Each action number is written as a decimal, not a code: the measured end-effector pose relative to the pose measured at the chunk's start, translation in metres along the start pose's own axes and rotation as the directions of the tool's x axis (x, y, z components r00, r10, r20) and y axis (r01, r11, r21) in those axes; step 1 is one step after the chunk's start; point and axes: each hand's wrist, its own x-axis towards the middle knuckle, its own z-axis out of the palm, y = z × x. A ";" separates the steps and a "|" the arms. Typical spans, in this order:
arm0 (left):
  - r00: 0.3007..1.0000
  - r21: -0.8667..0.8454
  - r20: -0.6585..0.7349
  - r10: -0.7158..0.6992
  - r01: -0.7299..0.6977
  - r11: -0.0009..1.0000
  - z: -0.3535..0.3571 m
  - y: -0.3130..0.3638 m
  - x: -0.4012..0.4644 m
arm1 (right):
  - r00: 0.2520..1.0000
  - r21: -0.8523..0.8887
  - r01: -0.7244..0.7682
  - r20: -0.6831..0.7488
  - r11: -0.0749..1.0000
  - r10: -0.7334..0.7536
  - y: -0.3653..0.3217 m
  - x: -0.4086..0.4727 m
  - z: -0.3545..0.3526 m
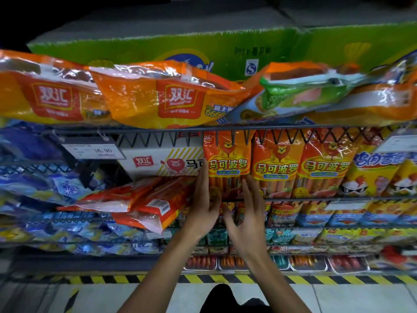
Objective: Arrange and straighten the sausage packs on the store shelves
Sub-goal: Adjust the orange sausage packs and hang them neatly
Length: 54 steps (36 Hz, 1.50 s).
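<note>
Reaching hands: both forearms rise from the bottom edge toward the middle shelf, either side of one upright pack.
Left hand [204,206]: fingers straight and together, laid flat against the left edge of the leftmost lion pack [226,164]; it grips nothing.
Right hand [244,213]: fingers spread and relaxed, fingertips touching the lower right part of the same pack; thumb out to the left, nothing pinched.
Floor: pale tiles with a black-and-yellow hazard stripe [225,279] along the foot of the shelving.
Bottom shelves: trays of red sausages [232,262] low down, rows of small green, yellow and blue packs above them.
Middle shelf, right: three orange lion packs stand upright side by side on the wire shelf [316,199], the held one at the left end; yellow chicken packs [374,175] stand just beside them on the right.
Middle shelf, left: red-and-orange sausage packs [144,204] lie tilted and overlapping, one end hanging over the shelf front; a white carton with a lion logo [162,162] sits behind them.
Far left: blue packs [56,188] heaped loosely; a price tag [94,150] reads 16.90.
Top shelf: large orange bags [158,96] lie flat, a green-and-blue pack [293,93] slanted across them to the right.
Farthest: a green cardboard box [225,48] behind the top bags.
</note>
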 end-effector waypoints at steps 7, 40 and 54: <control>0.976 0.279 0.027 0.215 -0.214 0.936 0.000 -0.003 -0.033 | 0.983 0.010 0.168 0.070 0.986 -0.168 0.004 -0.001 -0.003; 0.956 0.209 -0.034 -0.291 0.292 0.933 -0.146 -0.052 -0.121 | 0.932 0.079 0.162 0.316 0.984 -0.179 -0.069 -0.021 0.057; 0.928 0.053 0.217 -0.302 0.297 0.953 -0.158 -0.055 -0.102 | 0.979 -0.084 0.102 0.185 0.991 -0.085 -0.064 -0.010 0.042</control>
